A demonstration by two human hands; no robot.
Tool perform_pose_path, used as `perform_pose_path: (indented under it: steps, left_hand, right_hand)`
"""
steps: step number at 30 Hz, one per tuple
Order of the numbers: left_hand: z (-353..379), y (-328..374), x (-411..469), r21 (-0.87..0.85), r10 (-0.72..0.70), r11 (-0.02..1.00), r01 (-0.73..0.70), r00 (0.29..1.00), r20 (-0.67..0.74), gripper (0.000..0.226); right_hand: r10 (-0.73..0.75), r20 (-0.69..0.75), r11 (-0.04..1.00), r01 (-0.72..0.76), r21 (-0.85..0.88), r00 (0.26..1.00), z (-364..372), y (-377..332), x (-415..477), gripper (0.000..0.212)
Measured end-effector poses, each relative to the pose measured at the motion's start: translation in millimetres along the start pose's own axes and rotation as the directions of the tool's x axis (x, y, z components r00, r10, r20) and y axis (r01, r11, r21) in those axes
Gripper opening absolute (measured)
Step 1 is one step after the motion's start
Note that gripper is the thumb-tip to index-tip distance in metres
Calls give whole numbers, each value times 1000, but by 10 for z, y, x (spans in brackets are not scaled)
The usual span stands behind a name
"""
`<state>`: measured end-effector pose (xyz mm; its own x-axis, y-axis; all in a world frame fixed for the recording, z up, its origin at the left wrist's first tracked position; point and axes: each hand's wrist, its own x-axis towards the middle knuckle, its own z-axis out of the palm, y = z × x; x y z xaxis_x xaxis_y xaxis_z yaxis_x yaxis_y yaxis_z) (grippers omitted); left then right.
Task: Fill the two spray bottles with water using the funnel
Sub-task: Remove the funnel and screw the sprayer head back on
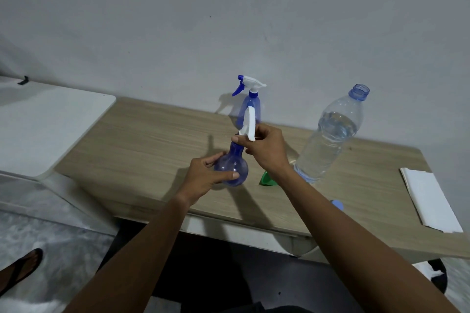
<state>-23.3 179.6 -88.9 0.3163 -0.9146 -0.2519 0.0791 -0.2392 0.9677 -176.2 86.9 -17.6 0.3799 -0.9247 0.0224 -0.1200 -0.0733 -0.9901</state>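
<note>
A round blue spray bottle [235,164] stands on the wooden table [142,145]. My left hand [206,179] grips its bulbous body. My right hand [265,150] grips the white spray head [248,123] at the bottle's neck. A second blue spray bottle [250,104], with its white and blue trigger head on, stands behind by the wall. The green funnel [267,179] lies on the table, mostly hidden by my right wrist. A large clear water bottle [330,137], uncapped and partly full, stands to the right.
A blue cap [337,204] lies near the table's front edge beside my right forearm. Folded white paper [429,201] sits at the table's right end. A white surface [50,122] adjoins the table on the left. A sandalled foot [23,269] is on the floor.
</note>
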Motion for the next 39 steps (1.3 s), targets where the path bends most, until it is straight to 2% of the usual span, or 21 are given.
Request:
perform_pose_path:
  steps: [3, 7, 10, 11, 15, 20, 24, 32, 36, 39]
  left_hand:
    - [-50, -26, -7, -17, -2, 1000, 3, 1000, 20, 93]
    - [-93, -29, -9, -43, 6, 999, -3, 998, 67, 90]
    - [-105, 19, -30, -45, 6, 999, 0, 990, 140, 63]
    - [-99, 35, -36, -44, 3, 999, 4, 985, 171, 61]
    - [-101, 28, -63, -64, -16, 997, 32, 972, 232, 74]
    - [-91, 0, -84, -84, -30, 995, 54, 964, 262, 75]
    - [-101, 17, -73, -97, -46, 992, 76, 958, 284, 89]
    - [-115, 80, -75, -91, -60, 991, 94, 945, 322, 96]
    - [-113, 59, -82, -91, -68, 991, 101, 947, 314, 100]
    - [-91, 50, -86, -106, -62, 990, 97, 954, 293, 101]
  right_hand:
    - [27, 100, 999, -31, 39, 995, -42, 8, 1, 15]
    - [60, 262, 998, -65, 11, 963, -141, -34, 71, 26]
    - [88, 399, 996, -78, -42, 913, -233, -111, 126, 31]
    - [96, 448, 995, -75, -66, 889, -258, -147, 145, 30]
    - [140, 569, 980, -29, -199, 810, -302, -293, 219, 28]
    - [194, 620, 957, -8, -289, 760, -324, -386, 256, 32]
    - [205, 639, 951, 4, -310, 741, -343, -458, 283, 31]
    - [234, 693, 945, 8, -327, 682, -368, -566, 355, 35]
    - [243, 692, 931, 38, -364, 680, -384, -540, 368, 35]
    - [218, 673, 922, 77, -380, 706, -362, -515, 357, 26]
